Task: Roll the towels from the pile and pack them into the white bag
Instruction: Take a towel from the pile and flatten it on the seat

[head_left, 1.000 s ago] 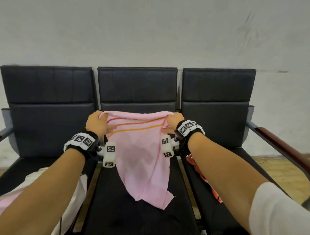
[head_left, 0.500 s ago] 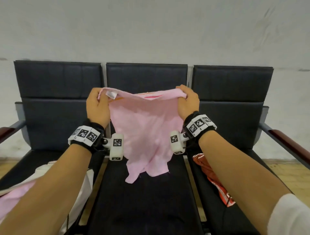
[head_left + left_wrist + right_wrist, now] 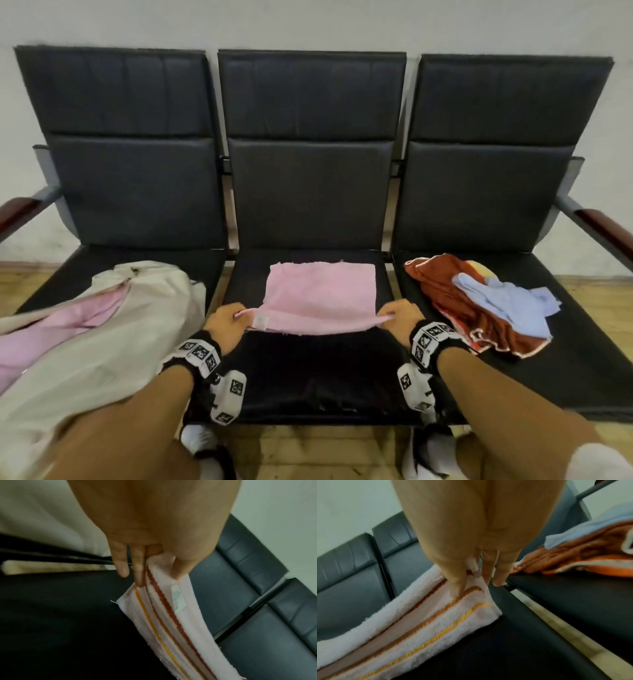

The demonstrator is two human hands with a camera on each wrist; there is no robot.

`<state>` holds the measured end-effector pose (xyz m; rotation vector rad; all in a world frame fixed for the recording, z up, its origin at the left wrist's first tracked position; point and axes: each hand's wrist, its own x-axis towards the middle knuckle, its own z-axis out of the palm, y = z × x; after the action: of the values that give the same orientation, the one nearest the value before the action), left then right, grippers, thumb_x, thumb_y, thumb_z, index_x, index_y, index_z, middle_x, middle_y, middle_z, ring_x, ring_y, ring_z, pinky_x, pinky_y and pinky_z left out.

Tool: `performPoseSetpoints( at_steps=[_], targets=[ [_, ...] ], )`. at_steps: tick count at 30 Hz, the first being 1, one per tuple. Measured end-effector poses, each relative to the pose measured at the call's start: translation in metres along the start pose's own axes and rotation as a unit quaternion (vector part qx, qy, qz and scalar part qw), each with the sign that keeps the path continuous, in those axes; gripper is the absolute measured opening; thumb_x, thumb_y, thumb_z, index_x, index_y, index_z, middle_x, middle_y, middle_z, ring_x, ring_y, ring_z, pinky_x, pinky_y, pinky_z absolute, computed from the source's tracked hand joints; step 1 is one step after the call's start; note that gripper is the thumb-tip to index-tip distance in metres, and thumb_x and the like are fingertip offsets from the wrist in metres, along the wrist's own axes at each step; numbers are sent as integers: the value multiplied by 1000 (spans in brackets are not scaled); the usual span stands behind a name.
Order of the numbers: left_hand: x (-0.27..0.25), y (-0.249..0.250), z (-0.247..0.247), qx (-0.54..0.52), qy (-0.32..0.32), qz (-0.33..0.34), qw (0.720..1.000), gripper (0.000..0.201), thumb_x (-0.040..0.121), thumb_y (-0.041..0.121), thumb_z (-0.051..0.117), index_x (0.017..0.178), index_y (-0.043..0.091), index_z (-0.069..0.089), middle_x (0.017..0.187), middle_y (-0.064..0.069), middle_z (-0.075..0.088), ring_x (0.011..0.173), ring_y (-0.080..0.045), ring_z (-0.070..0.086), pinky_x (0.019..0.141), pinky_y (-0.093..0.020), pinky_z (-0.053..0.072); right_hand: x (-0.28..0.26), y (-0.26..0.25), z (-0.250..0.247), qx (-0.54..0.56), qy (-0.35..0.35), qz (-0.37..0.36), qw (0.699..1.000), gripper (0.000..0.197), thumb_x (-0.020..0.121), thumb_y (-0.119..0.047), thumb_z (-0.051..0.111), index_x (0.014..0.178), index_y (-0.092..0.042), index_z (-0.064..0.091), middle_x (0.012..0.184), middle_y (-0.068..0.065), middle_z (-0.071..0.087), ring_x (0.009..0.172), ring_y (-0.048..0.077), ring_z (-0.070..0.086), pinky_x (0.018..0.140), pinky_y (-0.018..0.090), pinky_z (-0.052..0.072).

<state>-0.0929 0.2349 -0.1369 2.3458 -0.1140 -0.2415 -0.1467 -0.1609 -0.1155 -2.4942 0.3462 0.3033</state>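
The pink towel (image 3: 318, 296) was down flat on the middle seat (image 3: 308, 377) of the bench, its far edge close to the seat's back edge, and the near hem held just above the dark cushion. So the spreading looked all but done, and the rolling had not begun yet: no turn of cloth showed anywhere along that hem.

The left hand (image 3: 224, 325) pinched the near left corner, thumb on top and fingers curled underneath, right beside the little white label (image 3: 178, 599). The right hand (image 3: 399, 317) did the same at the near right corner, its thumb pressed down onto the striped border (image 3: 436, 615). Both hands were closed on the cloth, nothing loose about either grip. The hem ran taut between them.

By my reckoning the next move called for tucking that striped hem over on itself and rolling it away toward the seat's back edge, both hands keeping pace so the roll came out straight rather than coned.

The white bag (image 3: 113, 329) lay slumped across the left seat with something pink already inside its mouth. On the right seat waited the pile (image 3: 479, 301): a rust-orange towel with a light blue one on top.
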Motion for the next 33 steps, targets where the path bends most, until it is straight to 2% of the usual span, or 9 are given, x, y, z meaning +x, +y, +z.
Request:
performPoseSetpoints(
  at_steps=[8,10,13,17,21,24,28,31,33],
  targets=[
    [-48,-57,44,15,-76,-73,994,25,86,38,54,70,20,58,73,-2,61,75,-25,57,68,-31,40,-35,55,57,-17,-75,1,997,18,74,-21,81,76,-31,66,80,-6,66,79,17,64,69,22,46],
    [-54,-62,47,23,-73,-81,994,22,91,28,60,70,21,60,72,-2,62,75,-25,58,68,-31,43,-42,63,61,-22,-101,-4,995,20,73,-24,82,64,-30,65,68,-9,63,71,15,63,64,25,49],
    [-56,-71,50,51,-62,-93,992,20,90,22,66,71,23,62,73,-3,64,76,-27,62,68,-31,46,-47,69,62,-32,-118,5,993,35,77,-24,78,49,-27,58,52,-9,52,58,9,54,54,19,39],
    [-52,-67,55,58,-37,-87,994,13,87,24,70,77,23,62,80,-4,65,81,-29,63,77,-38,52,-51,71,69,-42,-75,46,995,9,79,-30,73,78,-22,68,78,-4,64,80,19,63,67,23,48],
    [-54,-53,58,61,23,-105,992,22,87,22,73,106,16,63,99,-3,63,94,-26,62,88,-36,51,-58,62,74,-93,-45,63,993,36,78,-31,68,112,-26,56,117,3,58,98,23,59,86,28,50],
    [-57,-42,64,117,63,-26,991,30,85,21,74,112,14,64,108,-7,62,100,-29,59,90,-39,49,-66,53,81,-129,2,-9,992,38,86,-25,61,123,-20,55,127,1,48,115,24,54,96,33,46],
    [-69,-22,89,130,-43,76,988,19,89,30,69,106,21,64,108,3,62,103,-20,57,92,-35,47,-74,43,101,-158,-34,-148,976,41,89,-33,60,127,-18,59,131,-1,55,124,20,47,104,30,39],
    [-74,-22,102,162,-134,64,976,41,84,43,70,120,26,60,121,8,57,113,-15,53,100,-35,46,-77,48,114,-229,-76,-191,951,53,89,-39,61,138,-19,53,141,-1,51,130,21,42,110,34,35],
    [-77,-32,105,189,-145,65,969,49,83,46,72,126,26,59,126,7,57,117,-16,52,104,-35,44,-79,58,118,-242,-69,-187,950,56,91,-40,61,142,-21,49,146,-2,46,133,21,39,112,33,32]
  ],
)
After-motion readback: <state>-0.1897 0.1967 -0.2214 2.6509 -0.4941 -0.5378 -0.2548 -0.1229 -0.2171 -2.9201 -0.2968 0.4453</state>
